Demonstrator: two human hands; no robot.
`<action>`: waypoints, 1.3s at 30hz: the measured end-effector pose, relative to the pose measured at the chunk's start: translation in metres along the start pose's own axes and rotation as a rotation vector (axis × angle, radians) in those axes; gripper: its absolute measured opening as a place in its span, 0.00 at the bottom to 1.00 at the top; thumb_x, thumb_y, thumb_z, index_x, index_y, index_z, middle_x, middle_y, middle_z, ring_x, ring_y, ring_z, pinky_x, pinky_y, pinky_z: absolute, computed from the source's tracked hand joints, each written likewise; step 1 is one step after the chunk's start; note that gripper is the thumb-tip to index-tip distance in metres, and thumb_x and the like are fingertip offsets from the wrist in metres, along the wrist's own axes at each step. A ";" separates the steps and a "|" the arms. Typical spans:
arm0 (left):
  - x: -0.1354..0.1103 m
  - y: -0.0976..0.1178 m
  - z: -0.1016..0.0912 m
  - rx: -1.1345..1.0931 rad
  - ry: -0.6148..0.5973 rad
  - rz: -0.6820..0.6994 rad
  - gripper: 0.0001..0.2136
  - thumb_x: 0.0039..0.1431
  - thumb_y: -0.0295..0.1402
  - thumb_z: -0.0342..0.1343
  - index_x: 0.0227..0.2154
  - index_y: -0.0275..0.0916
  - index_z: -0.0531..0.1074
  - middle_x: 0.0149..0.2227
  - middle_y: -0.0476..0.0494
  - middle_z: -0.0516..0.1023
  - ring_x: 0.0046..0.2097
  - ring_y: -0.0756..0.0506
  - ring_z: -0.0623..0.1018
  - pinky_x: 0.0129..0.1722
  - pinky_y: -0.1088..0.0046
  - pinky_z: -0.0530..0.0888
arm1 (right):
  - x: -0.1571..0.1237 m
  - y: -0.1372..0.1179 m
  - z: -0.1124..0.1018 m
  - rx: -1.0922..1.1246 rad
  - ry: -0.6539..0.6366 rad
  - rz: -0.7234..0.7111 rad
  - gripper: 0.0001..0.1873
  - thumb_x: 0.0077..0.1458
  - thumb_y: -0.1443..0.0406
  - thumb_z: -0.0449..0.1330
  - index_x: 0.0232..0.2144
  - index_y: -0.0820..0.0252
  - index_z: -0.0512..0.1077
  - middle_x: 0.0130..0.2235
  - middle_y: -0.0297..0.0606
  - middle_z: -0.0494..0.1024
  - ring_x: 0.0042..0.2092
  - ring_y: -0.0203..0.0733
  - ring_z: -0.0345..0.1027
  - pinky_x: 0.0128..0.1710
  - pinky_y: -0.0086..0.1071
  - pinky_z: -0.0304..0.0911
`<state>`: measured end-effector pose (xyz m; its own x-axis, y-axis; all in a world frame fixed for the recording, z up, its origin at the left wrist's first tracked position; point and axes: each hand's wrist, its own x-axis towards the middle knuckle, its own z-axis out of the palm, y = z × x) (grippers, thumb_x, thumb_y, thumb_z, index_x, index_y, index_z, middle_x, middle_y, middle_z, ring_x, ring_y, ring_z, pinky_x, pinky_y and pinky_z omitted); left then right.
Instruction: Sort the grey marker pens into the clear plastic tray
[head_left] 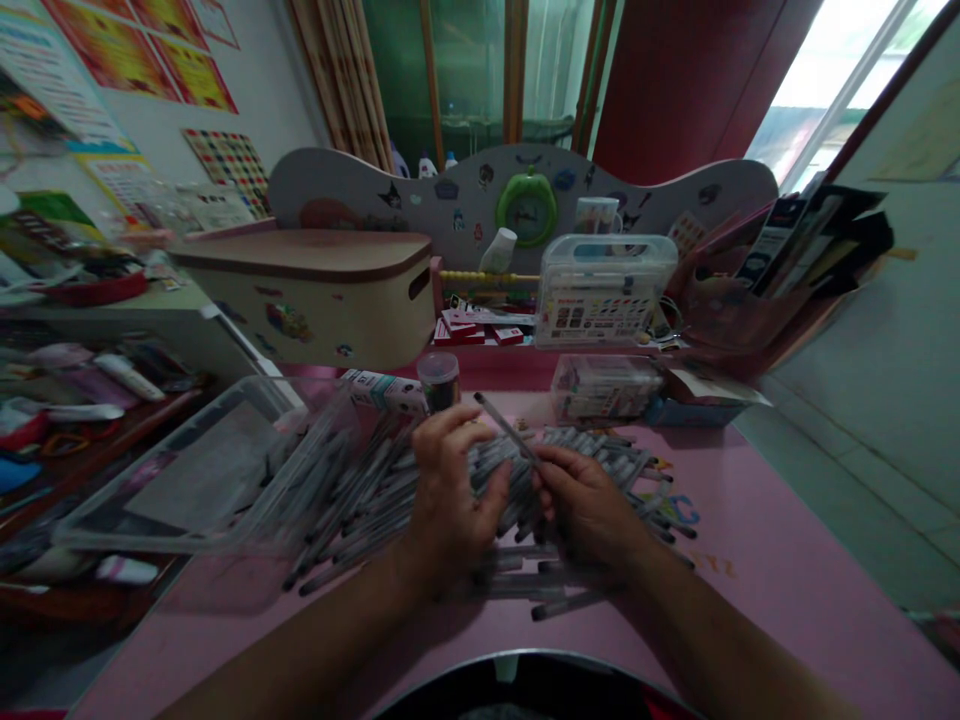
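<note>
A heap of several grey marker pens lies across the pink desk. My left hand rests curled on the heap, its fingers closed around a bundle of pens. My right hand is beside it, pinching one grey pen that points up and to the left. The two hands nearly touch above the pile's middle.
A clear plastic bin lies tilted at the left with pens spilling from it. Behind stand a small dark jar, a cream storage box, a clear marker case, another clear box and a green clock.
</note>
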<state>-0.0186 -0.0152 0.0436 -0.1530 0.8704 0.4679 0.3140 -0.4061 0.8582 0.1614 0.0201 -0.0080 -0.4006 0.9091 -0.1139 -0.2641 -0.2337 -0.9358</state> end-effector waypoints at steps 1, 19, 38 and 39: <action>-0.003 0.000 0.002 -0.076 0.075 -0.066 0.21 0.51 0.29 0.64 0.48 0.46 0.69 0.58 0.41 0.66 0.62 0.38 0.62 0.64 0.62 0.52 | 0.001 0.001 0.000 0.046 0.007 0.007 0.15 0.54 0.57 0.65 0.42 0.58 0.74 0.28 0.29 0.71 0.23 0.28 0.61 0.22 0.22 0.59; -0.005 -0.037 0.026 -0.405 -0.372 -0.314 0.08 0.58 0.35 0.58 0.37 0.39 0.79 0.51 0.41 0.79 0.52 0.41 0.76 0.55 0.66 0.68 | -0.012 -0.007 0.011 -0.785 -0.096 -0.393 0.22 0.65 0.64 0.49 0.59 0.55 0.68 0.55 0.43 0.75 0.56 0.48 0.67 0.58 0.43 0.59; -0.006 -0.029 0.026 -0.482 -0.307 -0.410 0.10 0.57 0.38 0.60 0.34 0.37 0.79 0.39 0.42 0.83 0.44 0.43 0.80 0.47 0.69 0.73 | -0.014 -0.005 0.018 -0.764 -0.055 -0.351 0.22 0.67 0.60 0.48 0.59 0.53 0.69 0.46 0.40 0.79 0.45 0.45 0.73 0.51 0.39 0.66; -0.006 -0.029 0.026 -0.489 -0.309 -0.411 0.10 0.57 0.38 0.60 0.34 0.37 0.79 0.39 0.42 0.83 0.44 0.43 0.80 0.48 0.69 0.73 | -0.013 -0.005 0.018 -0.755 -0.058 -0.347 0.22 0.67 0.60 0.48 0.59 0.52 0.69 0.47 0.40 0.79 0.46 0.45 0.73 0.52 0.39 0.65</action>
<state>-0.0023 -0.0017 0.0101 0.1271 0.9896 0.0667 -0.1797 -0.0432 0.9828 0.1523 0.0028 0.0046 -0.4547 0.8629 0.2204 0.2705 0.3696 -0.8889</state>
